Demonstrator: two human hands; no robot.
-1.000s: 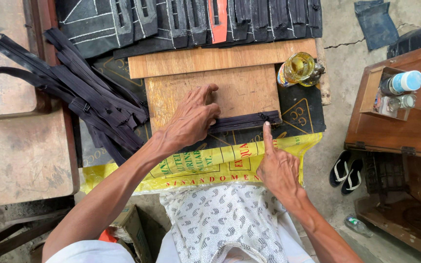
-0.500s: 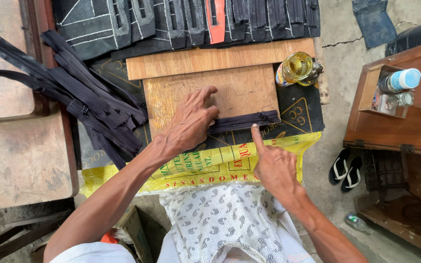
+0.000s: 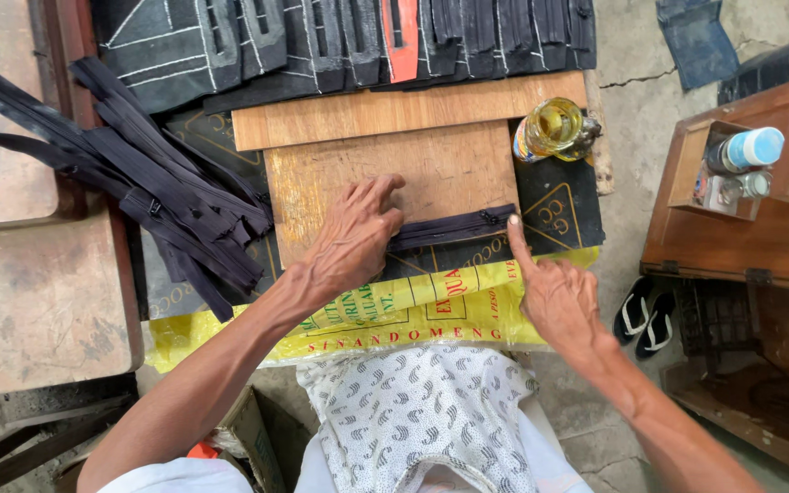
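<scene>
Left hand [image 3: 353, 239] pressed flat, fingers spread, pinning a black zipper [image 3: 449, 228] to a wooden board [image 3: 431, 169]; right hand [image 3: 554, 292] grasping nothing, forefinger steadying the zipper's end at 3 o'clock. Spare zippers [image 3: 139, 183] heaped at 9 o'clock, glue jar [image 3: 554, 130] within reach at 1 o'clock.

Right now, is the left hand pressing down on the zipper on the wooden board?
Yes, the left hand lies flat over one end of the black zipper on the wooden board.

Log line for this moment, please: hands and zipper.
left hand: flat on black zipper | right hand: forefinger at zipper's right end | zipper: across wooden board | nearby: zipper pile, glass bottle
</scene>
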